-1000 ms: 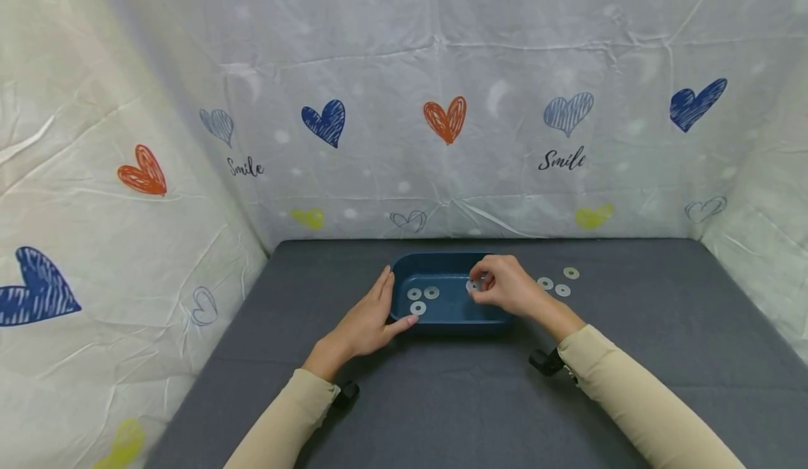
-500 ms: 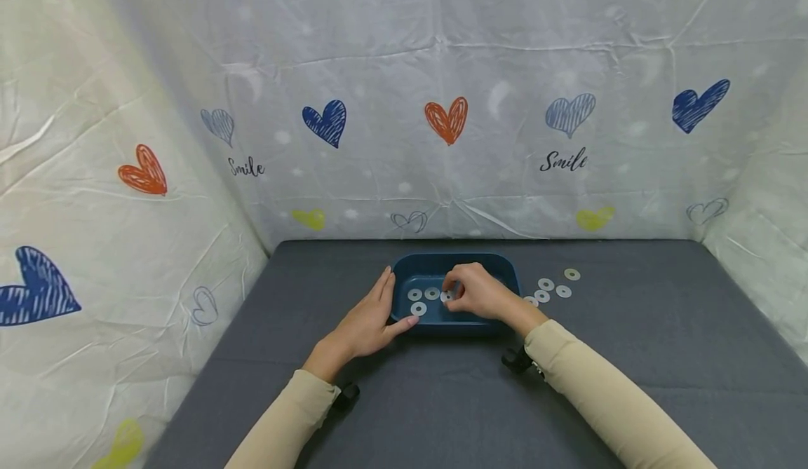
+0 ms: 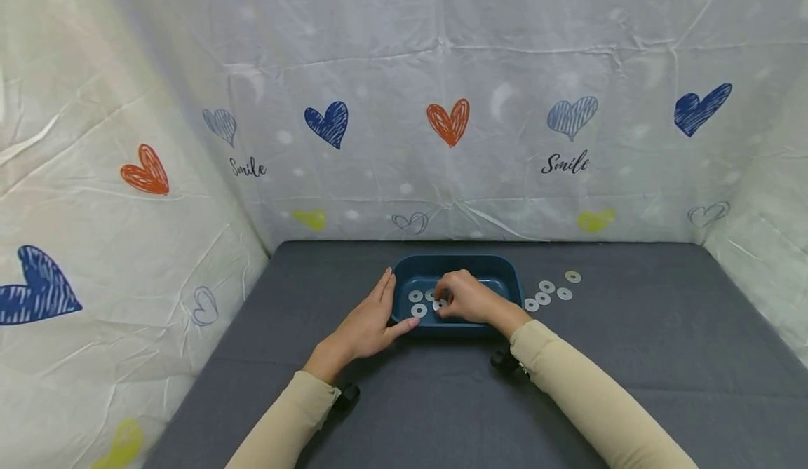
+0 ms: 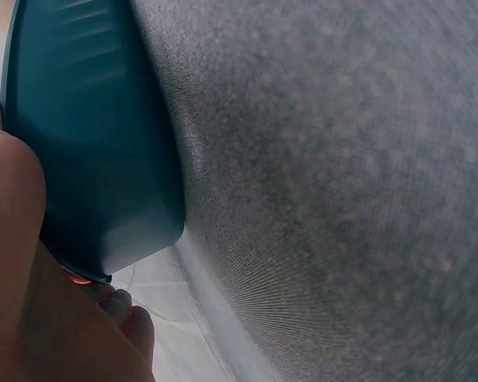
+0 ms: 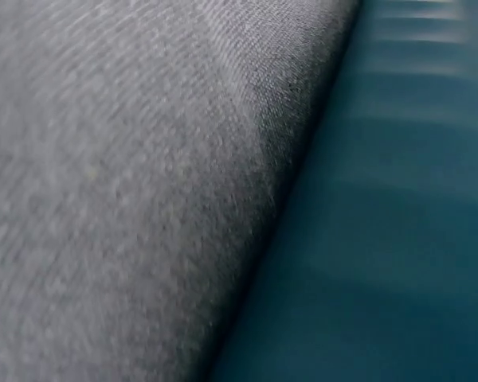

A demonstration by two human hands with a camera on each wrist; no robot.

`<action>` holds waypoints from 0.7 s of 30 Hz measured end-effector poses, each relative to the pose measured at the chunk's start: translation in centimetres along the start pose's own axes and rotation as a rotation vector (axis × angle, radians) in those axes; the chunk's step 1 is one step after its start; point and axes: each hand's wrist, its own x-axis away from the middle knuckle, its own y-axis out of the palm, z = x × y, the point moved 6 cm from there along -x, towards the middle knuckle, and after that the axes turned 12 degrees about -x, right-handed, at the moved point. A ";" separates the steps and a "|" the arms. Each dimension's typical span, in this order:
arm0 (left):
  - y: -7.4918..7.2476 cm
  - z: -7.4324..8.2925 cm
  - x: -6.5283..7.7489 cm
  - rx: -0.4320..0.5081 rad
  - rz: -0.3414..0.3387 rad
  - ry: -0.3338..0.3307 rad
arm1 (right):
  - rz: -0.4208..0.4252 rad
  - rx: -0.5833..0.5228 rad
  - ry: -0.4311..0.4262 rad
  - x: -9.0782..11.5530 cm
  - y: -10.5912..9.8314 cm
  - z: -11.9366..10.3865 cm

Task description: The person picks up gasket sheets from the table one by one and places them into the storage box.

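A blue rectangular tray [image 3: 468, 330] stands at the far middle of the table. My left hand [image 3: 361, 327] steadies its left end, fingers straight along the end wall and thumb at the front rim. In the left wrist view the thumb [image 4: 8, 183] lies at the tray wall [image 4: 103, 159]. Inside the tray my right hand [image 3: 470, 297] pinches a flat metal washer [image 3: 438, 306] close over the floor. Beside it lie washers at the left of the tray, among them a left one [image 3: 415, 296] and a front one [image 3: 419, 310]; another is partly behind the right fingers.
Several more washers [image 3: 546, 287] lie on the grey tablecloth [image 3: 442, 399] just right of the tray. A white curtain [image 3: 379, 69] printed with hearts hangs behind the table and at its sides. The right wrist view shows only tablecloth and the tray's outer wall [image 5: 398, 239].
My right hand has carried the washer leftward through the tray, then slightly nearer the front, beside the other washers. Its move uncovers more washers on the table. The left hand stays put.
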 end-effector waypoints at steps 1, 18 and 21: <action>0.0 0.0 0.0 0.001 -0.003 0.000 | -0.009 0.006 -0.003 -0.1 0.2 0.0; -0.1 0.1 0.0 0.001 0.013 0.008 | -0.046 0.033 0.016 -0.3 0.6 0.3; -0.2 0.2 0.0 0.003 0.011 0.005 | -0.050 0.036 0.025 0.3 0.1 0.0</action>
